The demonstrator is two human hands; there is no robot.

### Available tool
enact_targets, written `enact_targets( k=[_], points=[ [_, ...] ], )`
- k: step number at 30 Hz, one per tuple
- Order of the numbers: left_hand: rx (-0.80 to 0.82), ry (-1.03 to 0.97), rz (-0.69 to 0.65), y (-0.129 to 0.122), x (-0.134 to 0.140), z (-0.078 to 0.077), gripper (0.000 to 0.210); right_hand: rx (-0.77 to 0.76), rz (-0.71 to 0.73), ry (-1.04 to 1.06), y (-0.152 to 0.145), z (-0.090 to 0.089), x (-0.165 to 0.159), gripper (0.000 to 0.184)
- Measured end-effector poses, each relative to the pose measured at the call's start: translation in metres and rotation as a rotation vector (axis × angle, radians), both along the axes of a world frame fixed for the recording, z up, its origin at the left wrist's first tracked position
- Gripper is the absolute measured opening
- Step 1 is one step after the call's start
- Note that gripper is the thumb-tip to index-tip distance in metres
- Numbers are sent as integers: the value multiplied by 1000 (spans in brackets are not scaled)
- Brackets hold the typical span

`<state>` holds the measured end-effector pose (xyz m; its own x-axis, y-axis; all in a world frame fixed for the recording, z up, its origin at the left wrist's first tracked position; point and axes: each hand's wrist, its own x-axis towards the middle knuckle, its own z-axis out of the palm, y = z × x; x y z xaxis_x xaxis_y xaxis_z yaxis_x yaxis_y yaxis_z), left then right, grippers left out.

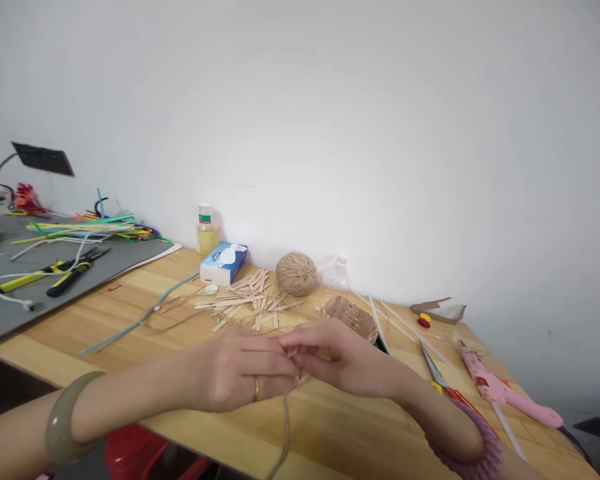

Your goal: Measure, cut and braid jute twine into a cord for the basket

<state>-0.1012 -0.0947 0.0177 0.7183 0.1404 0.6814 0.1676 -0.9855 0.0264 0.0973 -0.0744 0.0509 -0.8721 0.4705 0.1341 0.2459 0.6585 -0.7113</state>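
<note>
At the lower middle of the frame, the left hand (235, 373) and right hand (347, 360) meet, fingertips pressed together; which one pinches the string (287, 430) cannot be told. It hangs below them towards the bottom edge. It looks light, limp and rough, unlikely to slip, best gripped just below the fingertips.

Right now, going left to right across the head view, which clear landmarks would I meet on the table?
Pliers → tissue box → ball of twine → clear bottle → pink glue gun.
</note>
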Motion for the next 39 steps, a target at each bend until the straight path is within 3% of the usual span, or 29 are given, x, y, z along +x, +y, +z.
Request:
enact_targets(
  k=[6, 11, 15, 17, 19, 21, 23, 26, 32, 39],
  points=[
    [12, -28, 72, 6, -29, 5, 25, 155, -44, 15, 24, 0, -3, 24],
    [-73, -79, 274, 14, -42, 2, 14, 298, -150, -29, 41, 11, -8, 17],
    [-123, -52, 266, 18, -40, 9, 25, 558, -129, -80, 47, 20, -10, 18],
    [-338, -147, 389, 21, -34, 16, 29, 689, -110, -113, 47, 22, -11, 20],
    [-667, -227, 491, 24, -24, 23, 29, 768, -110, -134, 45, 22, -13, 20],
    [-1017, -228, 466, 28, -14, 27, 29, 802, -109, -137, 42, 21, -15, 22],
    [-1270, -229, 366, 33, -6, 28, 25, 793, -100, -118, 40, 20, -17, 23],
    [-1419, -342, 301, 40, -2, 26, 20, 722, -113, -55, 39, 18, -19, 21],
    [-1459, -522, 268, 52, -4, 18, 18, 441, -368, 8, 48, 14, -15, 22],
    [-1416, -609, 231, 61, 0, 12, 18, 305, -418, 193, 55, 12, -13, 10]
  ],
)
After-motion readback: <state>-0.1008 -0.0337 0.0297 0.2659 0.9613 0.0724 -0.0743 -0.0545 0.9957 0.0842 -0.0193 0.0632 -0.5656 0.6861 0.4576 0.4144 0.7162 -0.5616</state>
